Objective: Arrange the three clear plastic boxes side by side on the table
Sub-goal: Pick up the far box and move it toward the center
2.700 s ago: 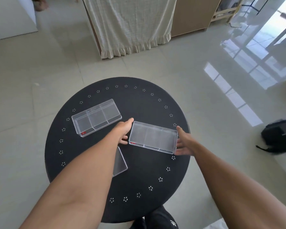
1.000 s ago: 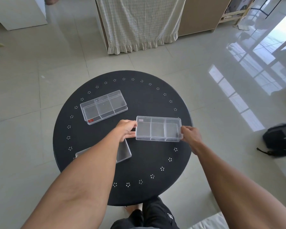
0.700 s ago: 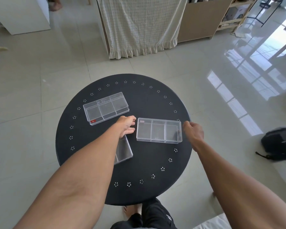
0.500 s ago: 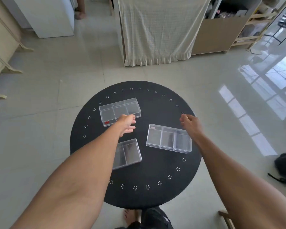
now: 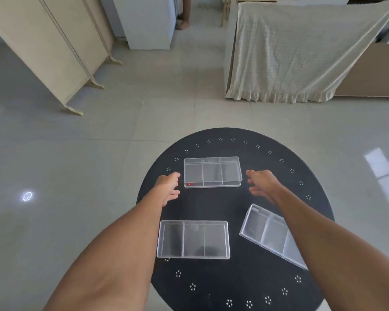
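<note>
Three clear plastic boxes with dividers lie on the round black table point(image 5: 234, 281). The far box point(image 5: 212, 172), marked by a small red tab, sits squarely between my hands. My left hand point(image 5: 168, 187) hovers open just off its left end, and my right hand point(image 5: 262, 184) hovers open off its right end; neither touches it. The near-left box point(image 5: 193, 239) lies level close to me. The right box point(image 5: 271, 235) lies slanted, its far side partly hidden under my right forearm.
The table's rim carries a ring of small white flower marks. Beyond it on the glossy tiled floor stand a folding screen point(image 5: 52, 48), a white cabinet point(image 5: 148, 21) and a cloth-draped unit point(image 5: 301, 52). A person's foot point(image 5: 182, 23) shows at the top.
My hands let go of the right box and moved up to flank the far box. The view swung left, so the table now sits lower right.
</note>
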A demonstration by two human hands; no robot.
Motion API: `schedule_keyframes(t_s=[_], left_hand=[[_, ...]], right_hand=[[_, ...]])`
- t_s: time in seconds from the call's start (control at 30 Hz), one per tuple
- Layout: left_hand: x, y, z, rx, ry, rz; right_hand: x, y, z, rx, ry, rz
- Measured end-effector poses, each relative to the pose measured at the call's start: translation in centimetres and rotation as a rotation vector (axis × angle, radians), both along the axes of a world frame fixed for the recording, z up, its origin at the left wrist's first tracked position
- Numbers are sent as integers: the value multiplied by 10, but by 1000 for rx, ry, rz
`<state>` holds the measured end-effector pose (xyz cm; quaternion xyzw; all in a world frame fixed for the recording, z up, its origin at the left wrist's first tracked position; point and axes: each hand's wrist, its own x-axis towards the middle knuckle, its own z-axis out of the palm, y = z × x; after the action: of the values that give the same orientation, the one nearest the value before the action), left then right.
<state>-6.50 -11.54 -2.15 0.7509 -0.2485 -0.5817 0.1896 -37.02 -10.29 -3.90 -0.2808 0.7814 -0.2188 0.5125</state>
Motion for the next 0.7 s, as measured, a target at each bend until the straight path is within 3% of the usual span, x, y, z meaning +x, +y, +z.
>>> schedule_keyframes(t_s=[0.2,0.7], left_hand=[[-6,-22,-13,39,-6,28],[-20,-65,-36,143,33,109]], right_hand=[[5,-34,-23,160,16,-16],[17,-78,-29,261,38,28]])
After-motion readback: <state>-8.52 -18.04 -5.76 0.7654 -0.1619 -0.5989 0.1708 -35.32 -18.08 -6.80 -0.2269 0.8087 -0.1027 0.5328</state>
